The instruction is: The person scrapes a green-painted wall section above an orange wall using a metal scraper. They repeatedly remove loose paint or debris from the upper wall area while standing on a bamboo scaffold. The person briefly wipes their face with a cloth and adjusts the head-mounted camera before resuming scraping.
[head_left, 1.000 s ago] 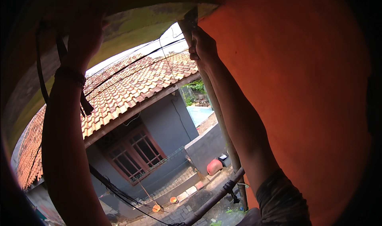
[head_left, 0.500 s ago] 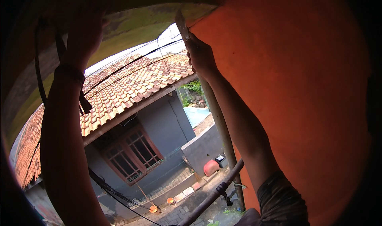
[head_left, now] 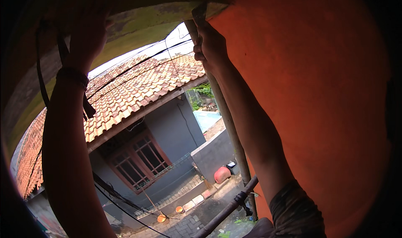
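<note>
My right hand (head_left: 212, 46) is raised with its fingers closed round a scraper, whose flat dark blade (head_left: 199, 12) points up. The blade's tip meets the underside of the greenish, stained overhang (head_left: 155, 21), close to the orange wall (head_left: 310, 112). My fist hides the scraper's handle. Up at the left, my left hand (head_left: 88, 35) reaches to the same overhang. Its fingers are lost in deep shadow, with only the thumb side showing. A dark band circles the left wrist.
Behind my right arm stands a long pole (head_left: 228, 120), crossed lower down by a tied bar (head_left: 226, 208). Dark straps (head_left: 65, 49) hang by my left arm. Cables (head_left: 138, 66) run across the view. Beyond and below are a tiled-roof house (head_left: 138, 100) and a paved lane (head_left: 184, 225).
My right hand has moved slightly up, and the scraper's blade has shifted right along the overhang toward the orange wall. The left hand stays nearly in place.
</note>
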A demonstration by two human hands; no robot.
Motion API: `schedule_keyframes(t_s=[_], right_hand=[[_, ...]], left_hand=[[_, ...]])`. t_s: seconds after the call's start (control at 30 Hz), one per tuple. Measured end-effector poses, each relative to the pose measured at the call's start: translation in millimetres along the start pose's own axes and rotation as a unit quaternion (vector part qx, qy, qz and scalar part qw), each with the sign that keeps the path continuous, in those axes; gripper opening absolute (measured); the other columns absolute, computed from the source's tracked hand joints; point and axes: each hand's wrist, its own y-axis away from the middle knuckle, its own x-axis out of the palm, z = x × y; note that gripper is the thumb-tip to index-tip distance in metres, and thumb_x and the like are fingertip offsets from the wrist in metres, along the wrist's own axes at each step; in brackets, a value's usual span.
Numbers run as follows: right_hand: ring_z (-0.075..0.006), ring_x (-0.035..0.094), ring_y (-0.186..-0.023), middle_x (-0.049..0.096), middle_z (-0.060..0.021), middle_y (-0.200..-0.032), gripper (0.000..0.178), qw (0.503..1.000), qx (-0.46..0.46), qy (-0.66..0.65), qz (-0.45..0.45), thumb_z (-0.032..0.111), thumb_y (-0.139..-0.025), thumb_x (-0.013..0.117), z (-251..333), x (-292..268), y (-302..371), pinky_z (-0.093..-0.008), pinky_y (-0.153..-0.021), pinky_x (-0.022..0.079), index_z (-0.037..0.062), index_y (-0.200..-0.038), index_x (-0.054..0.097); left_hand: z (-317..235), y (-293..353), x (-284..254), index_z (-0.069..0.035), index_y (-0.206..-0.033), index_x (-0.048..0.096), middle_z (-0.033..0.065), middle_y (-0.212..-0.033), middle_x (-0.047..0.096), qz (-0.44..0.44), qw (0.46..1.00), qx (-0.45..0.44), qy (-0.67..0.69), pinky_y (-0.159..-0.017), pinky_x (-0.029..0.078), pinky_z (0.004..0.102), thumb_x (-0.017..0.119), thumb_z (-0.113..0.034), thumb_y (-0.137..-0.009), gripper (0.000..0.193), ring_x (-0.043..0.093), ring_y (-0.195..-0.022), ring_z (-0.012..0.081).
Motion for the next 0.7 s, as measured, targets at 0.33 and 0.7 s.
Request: schedule_keyframes(t_s=[0.33, 0.7], right_hand=[[-0.0054, 0.035, -0.044, 0.041, 0.0013, -0.065, 0.026, 0.991, -0.079, 0.104, -0.002, 0.021, -0.088, 0.047, -25, 2, -3, -0.0215, -0.035, 0.026, 0.014, -0.113, 0.051], [-0.0052, 0.035, -0.045, 0.039, 0.0028, -0.064, 0.01, 0.984, -0.049, 0.169, -0.019, 0.023, -0.089, 0.048, -31, -25, -10, -0.0212, -0.037, 0.027, 0.0127, -0.091, 0.048]], left_hand=[[3, 0, 7, -0.011, -0.127, 0.048, 0.0126, -0.129, 0.047, 0.002, 1.0, -0.005, -0.003, -0.102, 0.033, 0.0418, 0.058, -0.019, -0.084, 0.045, 0.042, -0.122, 0.03], [0, 3, 7, -0.01, -0.125, 0.05, 0.0127, -0.128, 0.049, 0.057, 0.996, -0.06, 0.043, -0.101, 0.036, 0.0407, 0.057, -0.017, -0.086, 0.041, 0.043, -0.121, 0.0306]])
